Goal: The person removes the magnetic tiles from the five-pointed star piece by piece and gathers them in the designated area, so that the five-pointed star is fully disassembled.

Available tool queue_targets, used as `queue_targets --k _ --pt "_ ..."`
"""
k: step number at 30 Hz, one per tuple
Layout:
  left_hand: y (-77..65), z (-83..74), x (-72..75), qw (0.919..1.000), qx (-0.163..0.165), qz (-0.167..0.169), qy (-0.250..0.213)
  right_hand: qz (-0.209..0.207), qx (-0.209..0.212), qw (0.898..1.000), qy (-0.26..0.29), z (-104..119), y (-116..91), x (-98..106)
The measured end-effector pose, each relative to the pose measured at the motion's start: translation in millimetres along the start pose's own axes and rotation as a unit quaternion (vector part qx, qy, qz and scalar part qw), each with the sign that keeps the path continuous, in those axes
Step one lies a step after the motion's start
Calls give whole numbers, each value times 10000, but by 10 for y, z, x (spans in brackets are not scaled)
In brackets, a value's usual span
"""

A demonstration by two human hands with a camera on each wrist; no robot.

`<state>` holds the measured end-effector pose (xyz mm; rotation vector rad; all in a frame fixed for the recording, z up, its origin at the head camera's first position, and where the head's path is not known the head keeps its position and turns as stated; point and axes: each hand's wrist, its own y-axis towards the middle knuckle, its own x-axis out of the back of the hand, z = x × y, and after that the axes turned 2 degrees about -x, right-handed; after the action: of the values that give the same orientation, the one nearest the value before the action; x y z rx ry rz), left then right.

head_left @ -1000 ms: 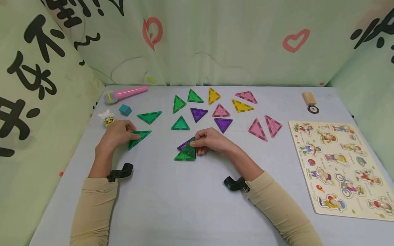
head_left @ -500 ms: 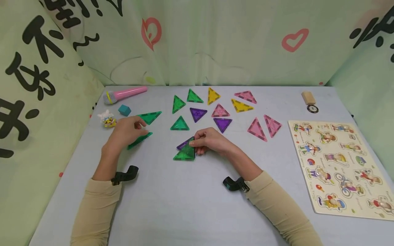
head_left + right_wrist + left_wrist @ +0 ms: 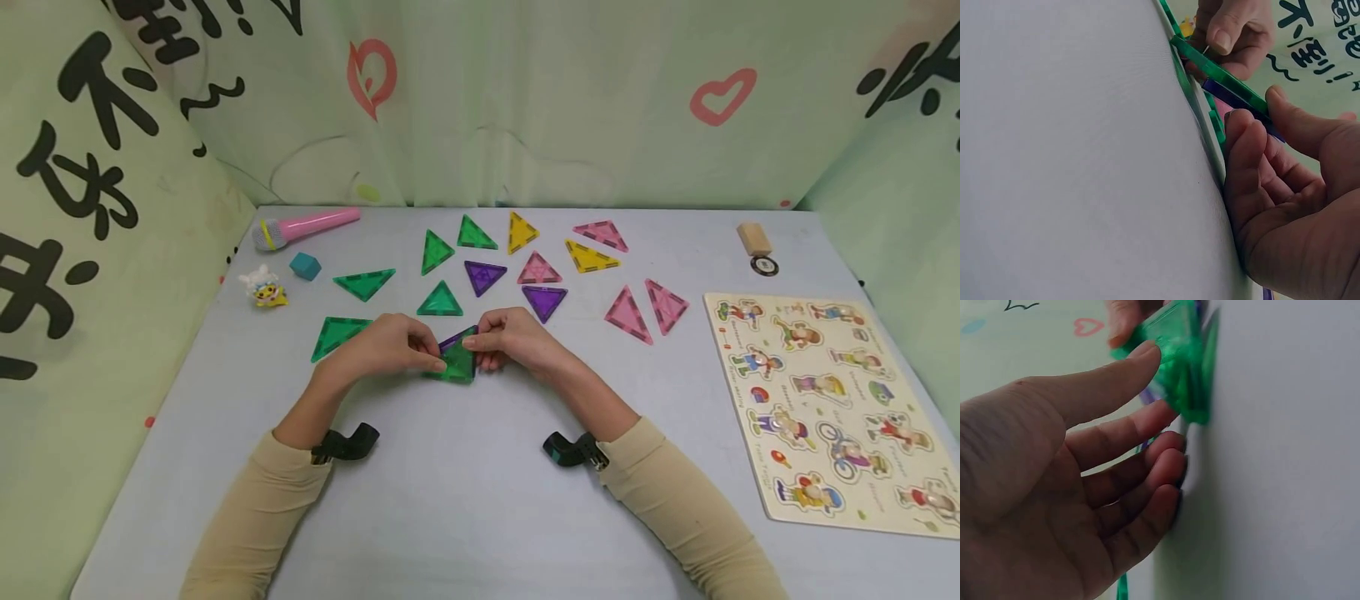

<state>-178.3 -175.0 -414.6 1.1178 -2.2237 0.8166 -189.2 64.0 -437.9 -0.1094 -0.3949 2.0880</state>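
My right hand (image 3: 519, 340) pinches a translucent green triangular magnetic tile (image 3: 460, 363) between thumb and fingers. Against the tile's back lies a purple triangular magnetic tile (image 3: 1235, 100), mostly hidden by the green one in the head view. From the left, my left hand (image 3: 382, 346) holds the green tile's other end, thumb in front and index finger behind; its remaining fingers are curled in the left wrist view. Both tiles appear tilted and slightly raised above the table. Beside my left forearm lies a loose green triangular tile (image 3: 337, 335), with another green tile (image 3: 364, 284) beyond it.
Farther back lie several green, purple (image 3: 484, 277), yellow (image 3: 592, 256) and pink (image 3: 628, 316) triangular tiles. A pink toy microphone (image 3: 307, 227), blue block (image 3: 305, 266) and small figure (image 3: 266, 287) sit at left. A picture puzzle board (image 3: 832, 408) and wooden block (image 3: 753, 239) are at right.
My left hand has let go of the loose green tile at left and moved right to the held pair. The right hand keeps its grip almost in place.
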Motion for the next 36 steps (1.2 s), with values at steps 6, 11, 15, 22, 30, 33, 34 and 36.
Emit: queue_targets --k 6,11,15,22,30,33,34,36 --pt "40 2 -91 9998 -91 -79 175 -4 63 10000 -26 -10 -1 6" --pt "41 -2 -91 9996 -194 -139 170 27 116 9999 37 -13 10 3" --pt "48 19 -86 9995 -261 -168 88 104 190 9997 107 -19 15 6" --pt "63 68 -83 9990 -418 -153 -25 195 95 9996 154 -21 26 22" --pt "55 80 -83 9990 -421 -73 -163 167 -108 9997 135 -15 16 27" --pt "53 82 -84 9988 -449 -96 -196 -47 -98 9999 64 1 12 18" --pt "53 81 -85 9987 -453 -112 -202 -129 -81 9999 23 6 12 15" --pt "53 78 -84 9986 -459 -151 -200 -278 -37 9996 -78 15 14 9"
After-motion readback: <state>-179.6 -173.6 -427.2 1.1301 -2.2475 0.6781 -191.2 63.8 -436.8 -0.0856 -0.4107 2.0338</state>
